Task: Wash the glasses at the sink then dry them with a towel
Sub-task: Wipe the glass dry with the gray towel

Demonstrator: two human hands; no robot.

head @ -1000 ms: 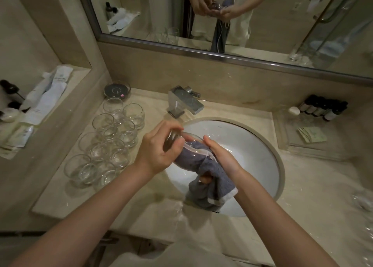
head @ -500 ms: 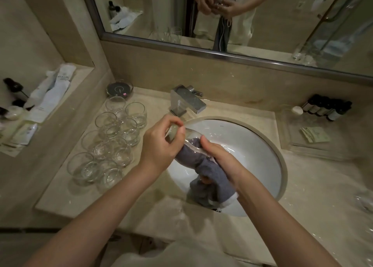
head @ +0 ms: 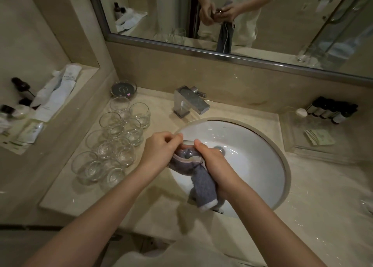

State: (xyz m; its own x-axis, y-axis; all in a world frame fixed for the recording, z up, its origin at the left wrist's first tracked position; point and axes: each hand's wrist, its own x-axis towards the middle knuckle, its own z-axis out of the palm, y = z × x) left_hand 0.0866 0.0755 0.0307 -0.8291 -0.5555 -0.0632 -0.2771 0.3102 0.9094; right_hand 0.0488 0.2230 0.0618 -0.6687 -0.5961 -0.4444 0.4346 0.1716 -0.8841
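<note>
Over the left side of the white sink point(head: 262, 166), my left hand point(head: 159, 151) grips a clear glass point(head: 186, 145) by its rim. A grey towel point(head: 201, 182) is stuffed into and wrapped round that glass, and its end hangs down into the basin. My right hand point(head: 214, 162) grips the towel against the glass. Most of the glass is hidden by the towel and my fingers. Several more clear glasses point(head: 115, 143) stand upright in a cluster on the counter to the left.
A chrome tap point(head: 190, 103) stands behind the basin. A round dark dish point(head: 123, 89) sits at the back left. Small dark bottles point(head: 331, 110) and a packet lie on a tray point(head: 290, 145) at right. Toiletry tubes point(head: 54, 93) fill the left wall niche. A mirror point(head: 242, 14) runs above.
Both hands have turned the glass and towel against each other. The towel now bunches more inside the glass. The hands sit slightly lower over the basin.
</note>
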